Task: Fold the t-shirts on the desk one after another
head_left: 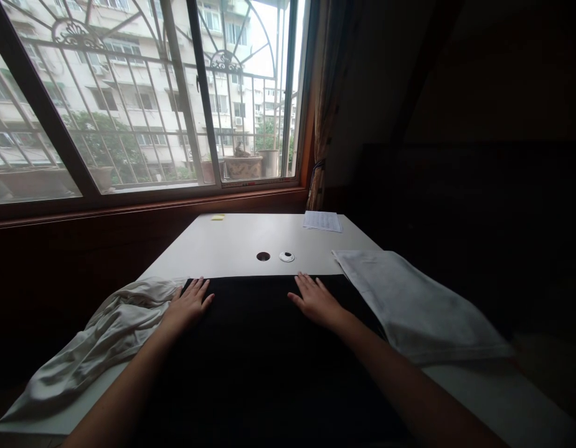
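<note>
A black cloth (264, 361) lies spread over the near middle of the white table (231, 249). On its far left corner rests my left hand (190, 303), palm down with fingers apart. My right hand (314, 298) lies flat near the far right part of the same cloth, its fingers also spread. Neither hand holds anything. Beside my left hand is a crumpled whitish cloth (114, 330). A grey-white cloth (418, 305) lies flatter on the right, partly behind my right forearm. The near end of the black cloth is too dark to make out.
Beyond the black cloth are a round hole (263, 256) in the tabletop and a white ring-shaped cap (286, 256). Paper sheets (322, 221) and a small yellow note (217, 218) lie near the far edge. A barred window and a tied curtain (317, 180) stand behind.
</note>
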Tool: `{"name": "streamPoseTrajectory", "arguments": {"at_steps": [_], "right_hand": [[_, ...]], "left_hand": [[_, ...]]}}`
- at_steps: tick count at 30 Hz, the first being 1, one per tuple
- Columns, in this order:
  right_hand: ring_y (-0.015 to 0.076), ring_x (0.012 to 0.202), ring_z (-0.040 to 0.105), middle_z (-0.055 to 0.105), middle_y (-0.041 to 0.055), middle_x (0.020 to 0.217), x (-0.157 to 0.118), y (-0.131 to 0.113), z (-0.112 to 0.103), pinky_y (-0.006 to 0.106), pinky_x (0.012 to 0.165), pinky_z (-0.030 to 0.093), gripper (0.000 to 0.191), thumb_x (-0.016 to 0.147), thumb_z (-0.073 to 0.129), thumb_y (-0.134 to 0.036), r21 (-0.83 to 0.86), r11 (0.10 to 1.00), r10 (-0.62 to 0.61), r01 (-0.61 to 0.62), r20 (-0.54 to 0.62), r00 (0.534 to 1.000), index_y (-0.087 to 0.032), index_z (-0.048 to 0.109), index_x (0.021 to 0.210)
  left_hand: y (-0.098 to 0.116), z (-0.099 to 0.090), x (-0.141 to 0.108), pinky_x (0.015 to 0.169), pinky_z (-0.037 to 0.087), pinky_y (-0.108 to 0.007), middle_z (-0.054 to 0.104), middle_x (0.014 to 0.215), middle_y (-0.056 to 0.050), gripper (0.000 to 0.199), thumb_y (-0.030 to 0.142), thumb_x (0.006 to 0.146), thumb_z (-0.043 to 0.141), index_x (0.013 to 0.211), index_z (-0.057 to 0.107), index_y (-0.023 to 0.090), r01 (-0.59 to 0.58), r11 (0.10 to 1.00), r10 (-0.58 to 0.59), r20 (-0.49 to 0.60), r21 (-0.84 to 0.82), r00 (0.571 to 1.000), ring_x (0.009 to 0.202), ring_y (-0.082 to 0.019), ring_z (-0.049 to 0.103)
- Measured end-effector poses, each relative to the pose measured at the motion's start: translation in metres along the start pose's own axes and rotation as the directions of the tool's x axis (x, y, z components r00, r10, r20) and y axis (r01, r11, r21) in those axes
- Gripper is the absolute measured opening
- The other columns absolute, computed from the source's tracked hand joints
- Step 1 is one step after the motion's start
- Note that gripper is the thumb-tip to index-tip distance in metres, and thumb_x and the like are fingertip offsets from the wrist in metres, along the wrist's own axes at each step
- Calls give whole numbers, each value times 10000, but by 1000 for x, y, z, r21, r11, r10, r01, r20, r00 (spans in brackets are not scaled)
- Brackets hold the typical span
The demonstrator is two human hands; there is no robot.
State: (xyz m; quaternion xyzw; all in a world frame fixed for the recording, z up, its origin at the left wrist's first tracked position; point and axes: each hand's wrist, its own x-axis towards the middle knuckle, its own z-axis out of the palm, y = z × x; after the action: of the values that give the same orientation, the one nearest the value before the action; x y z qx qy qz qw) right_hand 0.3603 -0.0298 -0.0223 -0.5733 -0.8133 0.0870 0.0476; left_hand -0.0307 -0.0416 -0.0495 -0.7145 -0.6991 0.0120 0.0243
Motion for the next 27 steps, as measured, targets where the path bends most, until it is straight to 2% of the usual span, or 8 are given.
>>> {"name": "streamPoseTrajectory", "arguments": {"at_steps": [4, 7, 10, 13, 16, 19, 24, 27], "right_hand": [[266, 1563, 63, 97, 119, 1689, 21, -44, 14, 499, 1251, 56, 888, 974, 168, -727, 74, 984, -165, 159, 82, 983, -116, 215, 1616], [255, 1565, 39, 82, 104, 1692, 28, -50, 26, 489, 1252, 43, 886, 970, 187, -732, 89, 976, -206, 198, 90, 974, -131, 198, 1621], [230, 1565, 47, 81, 90, 1695, 30, -24, 28, 459, 1256, 34, 871, 976, 173, -721, 59, 985, -164, 161, 53, 985, -137, 194, 1622], [241, 1563, 74, 103, 86, 1695, 28, 23, 22, 480, 1254, 49, 858, 976, 198, -709, 5, 1000, -14, 14, 33, 999, -145, 189, 1623], [261, 1559, 104, 137, 87, 1692, 23, 73, 17, 497, 1251, 86, 852, 972, 228, -703, -23, 989, 148, -147, 26, 989, -149, 209, 1620], [245, 1556, 125, 162, 98, 1687, 17, 104, 18, 445, 1256, 105, 865, 976, 213, -701, -36, 977, 212, -212, -11, 977, -115, 228, 1612], [218, 1555, 141, 177, 78, 1684, 11, 109, 24, 436, 1259, 94, 812, 1002, 185, -651, -82, 965, 242, -249, -88, 966, -111, 252, 1604], [211, 1550, 162, 203, 81, 1678, 11, 104, 26, 424, 1259, 97, 779, 1017, 183, -616, -92, 962, 246, -257, -111, 963, -105, 266, 1599]], "left_hand": [[3, -5, -3, 1230, 154, -535, 181, 1679, -63, 639, 504, 1040, 241, 1602, 263, 201, -8, 1000, 8, 2, -7, 1000, 1558, -247, 158], [4, -7, -5, 1233, 148, -537, 176, 1679, -65, 642, 501, 1041, 241, 1603, 258, 190, -7, 1000, 7, 11, -5, 1000, 1560, -251, 145], [4, -8, -5, 1237, 137, -529, 166, 1682, -55, 639, 506, 1042, 237, 1607, 246, 207, 3, 1000, -3, 17, 5, 1000, 1561, -245, 137], [3, -7, -4, 1234, 146, -527, 149, 1684, -56, 648, 517, 1043, 225, 1609, 236, 203, 2, 1000, -2, 19, 9, 1000, 1562, -243, 135], [1, -4, -3, 1230, 154, -536, 154, 1683, -62, 655, 530, 1039, 227, 1607, 244, 203, -6, 1000, 6, 15, -2, 1000, 1561, -252, 142], [-2, -1, 1, 1229, 162, -532, 157, 1683, -78, 669, 546, 1035, 235, 1604, 254, 195, 2, 1000, -2, 19, -13, 1000, 1558, -266, 153], [-2, -11, 10, 1210, 198, -556, 213, 1664, -159, 718, 591, 1026, 246, 1590, 290, 149, 32, 999, -32, 86, 5, 996, 1544, -312, 196], [15, -23, 14, 1193, 192, -603, 289, 1632, -202, 754, 630, 1013, 262, 1563, 360, 124, 39, 998, -43, 71, 55, 997, 1515, -377, 259]]}}
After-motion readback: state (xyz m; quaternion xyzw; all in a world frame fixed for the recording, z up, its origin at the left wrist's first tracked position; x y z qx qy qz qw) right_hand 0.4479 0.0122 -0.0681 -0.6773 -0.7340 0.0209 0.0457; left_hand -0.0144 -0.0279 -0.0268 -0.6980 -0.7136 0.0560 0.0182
